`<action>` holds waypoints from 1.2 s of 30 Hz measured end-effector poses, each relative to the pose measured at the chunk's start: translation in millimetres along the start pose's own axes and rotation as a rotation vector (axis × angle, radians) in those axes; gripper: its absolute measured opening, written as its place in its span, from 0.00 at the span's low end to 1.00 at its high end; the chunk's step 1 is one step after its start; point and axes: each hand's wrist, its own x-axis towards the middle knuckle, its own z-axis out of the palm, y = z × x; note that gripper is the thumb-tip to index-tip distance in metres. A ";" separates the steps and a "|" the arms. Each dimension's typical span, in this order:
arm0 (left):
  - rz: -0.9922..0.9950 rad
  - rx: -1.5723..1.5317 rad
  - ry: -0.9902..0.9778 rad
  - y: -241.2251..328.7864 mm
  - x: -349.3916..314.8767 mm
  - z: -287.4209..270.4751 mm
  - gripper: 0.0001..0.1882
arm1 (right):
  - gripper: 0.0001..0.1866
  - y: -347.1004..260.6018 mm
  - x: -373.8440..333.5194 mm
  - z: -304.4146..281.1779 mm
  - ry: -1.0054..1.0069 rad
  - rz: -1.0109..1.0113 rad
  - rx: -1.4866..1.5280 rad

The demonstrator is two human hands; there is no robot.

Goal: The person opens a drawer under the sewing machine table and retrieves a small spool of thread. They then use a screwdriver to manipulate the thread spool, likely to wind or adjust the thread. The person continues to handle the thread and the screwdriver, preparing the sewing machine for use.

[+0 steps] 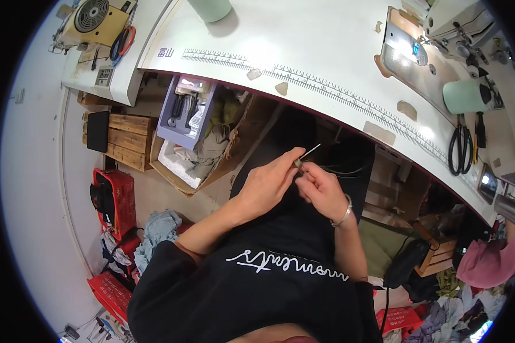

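My two hands meet over my lap, just below the table's front edge. The fingertips of my left hand (264, 184) close on a small brownish metallic piece (297, 163). A thin, pale, straight rod (311, 151) sticks out beyond these fingertips toward the table; its exact kind is too small to tell. Pressed close beside it, my right hand (325, 191) is curled with thumb and finger pinched together, and what lies inside the pinch is hidden. Thin pale strands (346, 172) trail rightward from behind the right fingers. A bracelet (343, 212) circles the right wrist.
Across the front stretches a white sewing table (303, 51) with a printed ruler. A sewing machine (460, 34), black scissors (460, 150) and a green thread cone (467, 96) are at right. Left, a purple drawer (183, 136) hangs above a cardboard box (180, 186). Cloth piles lie lower right.
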 end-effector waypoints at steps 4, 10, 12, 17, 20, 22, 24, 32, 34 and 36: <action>-0.019 -0.002 0.065 -11.8 -4.7 -7.7 0.21 | 0.04 59.6 -35.3 -42.1 0.380 -0.227 0.873; -0.105 -0.011 0.031 -23.4 -5.8 -13.3 0.21 | 0.18 209.5 -189.7 -199.7 1.723 -0.628 1.201; -0.055 -0.008 0.027 -19.9 -2.4 -7.2 0.22 | 0.18 216.1 -182.7 -193.4 1.474 -0.517 0.974; 0.027 -0.001 0.009 -3.1 3.5 6.1 0.22 | 0.24 44.7 -30.6 -49.7 0.419 -0.288 0.519; 0.021 0.040 0.004 2.3 4.0 3.9 0.22 | 0.16 9.5 -2.8 -10.1 -0.069 -0.037 -0.043; 0.052 0.048 0.060 -3.6 4.1 -0.7 0.22 | 0.08 28.6 -5.2 -8.0 0.035 -0.235 0.055; 0.011 0.029 0.103 -11.7 2.6 -8.0 0.21 | 0.03 64.6 -31.0 -40.2 0.271 -0.202 0.890; -0.062 -0.015 0.081 -21.3 1.0 -8.5 0.21 | 0.22 214.4 -136.2 -186.5 1.320 -0.613 0.839; -0.046 -0.007 0.070 -15.5 1.1 -2.6 0.21 | 0.24 161.5 -82.1 -138.9 0.998 -0.480 0.811; -0.014 0.004 0.045 -9.3 4.0 3.1 0.21 | 0.24 90.0 -34.5 -78.9 0.528 -0.349 0.861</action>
